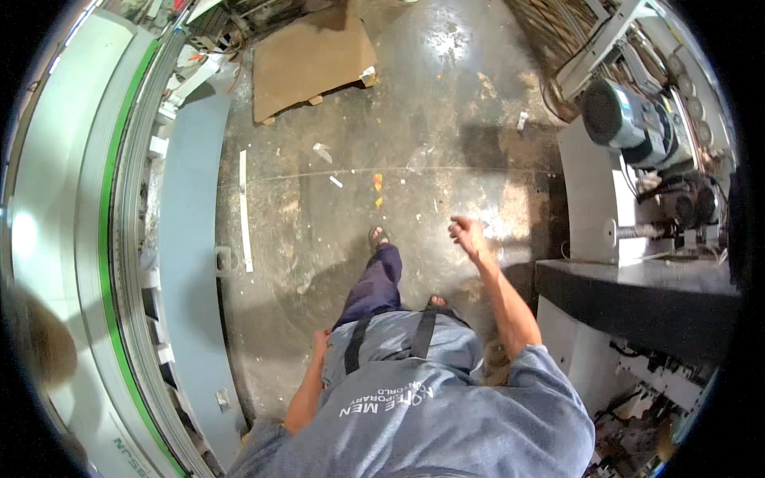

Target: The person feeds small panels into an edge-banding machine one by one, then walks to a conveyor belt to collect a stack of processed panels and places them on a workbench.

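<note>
My right hand (464, 233) is out in front of me above the concrete floor (446, 191), well apart from the machines. Its fingers are loosely bent and partly apart, and nothing shows in them. My left hand (321, 338) hangs low beside my hip, close to my dark trousers (374, 283). The fingers of that hand are mostly hidden, so what they do cannot be made out. One sandalled foot (378, 235) is ahead of the other foot (437, 301).
A long white machine with a green stripe (119, 151) and a grey-blue panel (187, 183) line the left. At right stand a motor (617, 115) and a dark-edged machine bed (629, 287). A brown board (311, 64) lies ahead; a white strip (245, 211) and scraps litter the floor.
</note>
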`<state>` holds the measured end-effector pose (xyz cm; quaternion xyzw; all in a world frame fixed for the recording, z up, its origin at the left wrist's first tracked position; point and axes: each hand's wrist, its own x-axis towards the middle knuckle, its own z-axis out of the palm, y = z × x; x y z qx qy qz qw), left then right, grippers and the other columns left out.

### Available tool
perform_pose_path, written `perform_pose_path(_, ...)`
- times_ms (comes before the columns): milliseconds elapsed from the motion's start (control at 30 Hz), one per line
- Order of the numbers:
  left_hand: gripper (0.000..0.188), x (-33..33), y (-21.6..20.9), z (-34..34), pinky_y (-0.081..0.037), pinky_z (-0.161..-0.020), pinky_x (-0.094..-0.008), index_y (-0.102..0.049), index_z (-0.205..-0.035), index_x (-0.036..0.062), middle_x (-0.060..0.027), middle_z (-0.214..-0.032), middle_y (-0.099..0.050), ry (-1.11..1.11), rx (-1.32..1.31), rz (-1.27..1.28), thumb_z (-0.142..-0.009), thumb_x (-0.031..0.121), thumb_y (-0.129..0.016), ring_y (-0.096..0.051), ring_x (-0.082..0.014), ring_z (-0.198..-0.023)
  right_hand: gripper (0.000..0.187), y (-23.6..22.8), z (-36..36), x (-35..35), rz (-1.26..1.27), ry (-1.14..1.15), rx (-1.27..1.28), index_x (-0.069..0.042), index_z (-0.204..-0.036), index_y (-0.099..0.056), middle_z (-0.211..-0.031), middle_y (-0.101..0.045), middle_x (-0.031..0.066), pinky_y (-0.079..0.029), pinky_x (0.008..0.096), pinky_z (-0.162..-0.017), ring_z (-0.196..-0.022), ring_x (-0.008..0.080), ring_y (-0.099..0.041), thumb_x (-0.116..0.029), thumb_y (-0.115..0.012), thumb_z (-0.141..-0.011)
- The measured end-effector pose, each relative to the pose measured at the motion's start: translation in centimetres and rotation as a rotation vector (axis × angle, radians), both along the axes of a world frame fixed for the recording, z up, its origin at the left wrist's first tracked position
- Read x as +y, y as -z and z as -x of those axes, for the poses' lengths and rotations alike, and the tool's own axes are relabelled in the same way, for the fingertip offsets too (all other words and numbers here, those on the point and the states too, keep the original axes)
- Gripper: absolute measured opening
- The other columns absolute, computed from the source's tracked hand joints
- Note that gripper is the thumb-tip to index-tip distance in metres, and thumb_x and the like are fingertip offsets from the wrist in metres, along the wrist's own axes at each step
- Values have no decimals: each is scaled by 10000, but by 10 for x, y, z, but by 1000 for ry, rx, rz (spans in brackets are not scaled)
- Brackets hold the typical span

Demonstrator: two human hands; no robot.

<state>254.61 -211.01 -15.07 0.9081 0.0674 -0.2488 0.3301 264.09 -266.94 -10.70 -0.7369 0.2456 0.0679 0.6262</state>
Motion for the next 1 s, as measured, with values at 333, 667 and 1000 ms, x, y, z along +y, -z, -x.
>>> perform_pose_path(333,140,-81,-88,-323,-527,-618,-316,-727,-849,5,-50,-748,-697,-218,51,309,-817,138,-696,-642,-114,-643,224,113,14,15,-101,110,557,-13,-791,-686,-705,-653,190,-492,428,-600,-646,299,-637,-212,-598,-844)
perform_pose_path(667,266,-201,-80,-491,-545,-716,-383,-751,-931,46,-154,-844,-726,-208,-152,212,-744,224,-686,-710,-281,-787,160,110,-207,-92,-133,-59,617,-25,-750,-652,-705,-650,126,-490,376,-542,-604,234,-613,-138,-613,-856)
perform_pose_path(1000,235,-226,-57,-475,-546,-729,-449,-763,-819,80,-189,-831,-711,-709,136,7,-682,240,-659,-698,-362,-759,229,-111,-666,-171,-47,-249,-119,5,-1040,-659,-903,-644,62,-471,299,-647,-759,138,-566,-202,-639,-946)
